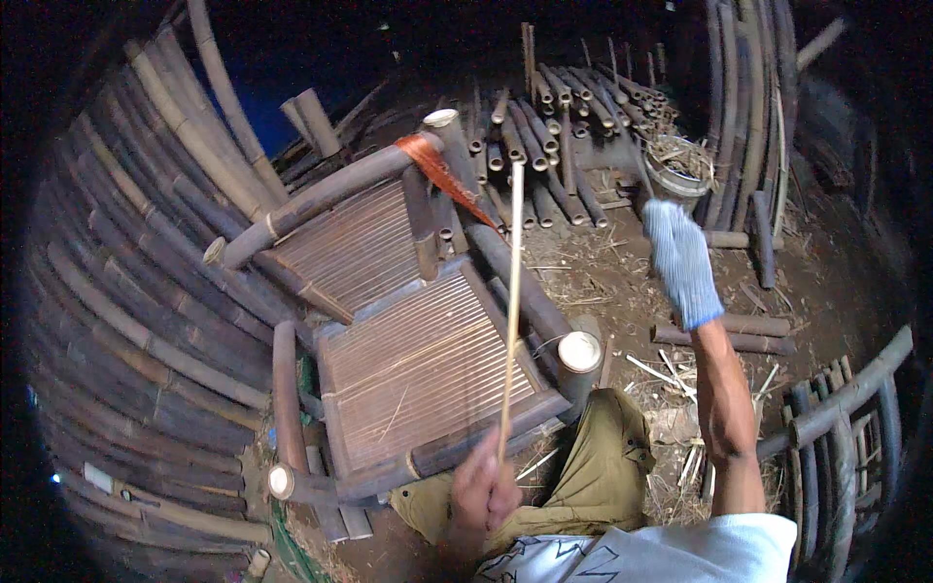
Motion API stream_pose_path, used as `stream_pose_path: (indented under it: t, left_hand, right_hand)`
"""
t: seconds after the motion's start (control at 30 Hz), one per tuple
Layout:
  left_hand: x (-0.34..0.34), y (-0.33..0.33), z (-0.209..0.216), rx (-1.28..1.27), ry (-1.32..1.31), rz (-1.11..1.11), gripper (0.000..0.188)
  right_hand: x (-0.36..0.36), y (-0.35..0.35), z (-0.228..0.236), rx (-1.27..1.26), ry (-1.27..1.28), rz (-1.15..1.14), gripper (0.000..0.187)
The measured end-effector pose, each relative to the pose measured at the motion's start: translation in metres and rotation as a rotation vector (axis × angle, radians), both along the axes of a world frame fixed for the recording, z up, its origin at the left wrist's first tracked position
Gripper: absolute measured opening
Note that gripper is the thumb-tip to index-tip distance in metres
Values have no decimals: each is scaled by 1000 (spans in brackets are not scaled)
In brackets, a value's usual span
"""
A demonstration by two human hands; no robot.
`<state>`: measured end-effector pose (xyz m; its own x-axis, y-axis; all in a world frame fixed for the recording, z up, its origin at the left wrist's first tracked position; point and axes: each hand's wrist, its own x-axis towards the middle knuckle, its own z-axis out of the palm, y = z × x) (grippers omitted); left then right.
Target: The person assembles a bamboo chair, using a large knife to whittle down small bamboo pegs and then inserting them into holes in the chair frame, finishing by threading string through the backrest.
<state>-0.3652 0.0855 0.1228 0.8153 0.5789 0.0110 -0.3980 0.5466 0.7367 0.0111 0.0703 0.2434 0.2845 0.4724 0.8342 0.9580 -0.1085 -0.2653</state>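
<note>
My bare left hand (481, 489) is closed around the lower end of a long, thin bamboo strip (513, 311). The strip stands up across the right side of a bamboo chair (428, 374) with a slatted seat and back. On my raised right hand (678, 262) is a pale knitted glove with a blue cuff. Its fingers are closed, and a thin dark shape, perhaps a blade, sticks up from them; its kind is unclear. An orange band (437, 175) is tied round the chair's top rail and trails down to the right.
Dark bamboo poles (146, 262) line the left side. Cut bamboo tubes (554, 126) are stacked at the back, beside a bucket of shavings (678, 167). Two short poles (724, 335) and scattered strips (671, 374) lie on the ground. Another bamboo frame (846, 418) stands at right.
</note>
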Motion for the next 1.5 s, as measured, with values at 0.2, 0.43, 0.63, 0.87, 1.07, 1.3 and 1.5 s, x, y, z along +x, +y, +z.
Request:
stream_pose_path:
  t: [0.2,0.43,0.63,0.87,1.07,1.3,1.5]
  left_hand:
    - [51,48,55,-384,-426,-142,48]
    - [51,25,51,-195,-263,-123,50]
    - [42,24,41,-251,-247,-97,49]
    - [32,16,36,-71,-104,-41,52]
    - [1,-5,11,27,42,-110,53]
    - [30,18,30,27,-33,114,50]
    - [67,27,51,-40,-123,137,36]
  right_hand:
    - [-143,-27,-22,-431,160,372,47]
    - [-129,-11,-38,-329,209,239,46]
    - [-146,-30,-28,-553,13,431,48]
    - [-126,-18,-35,-340,94,308,42]
    - [-50,5,-20,-167,294,46,40]
    - [-90,-13,-16,-346,262,111,43]
    - [-145,-33,-46,-472,127,305,51]
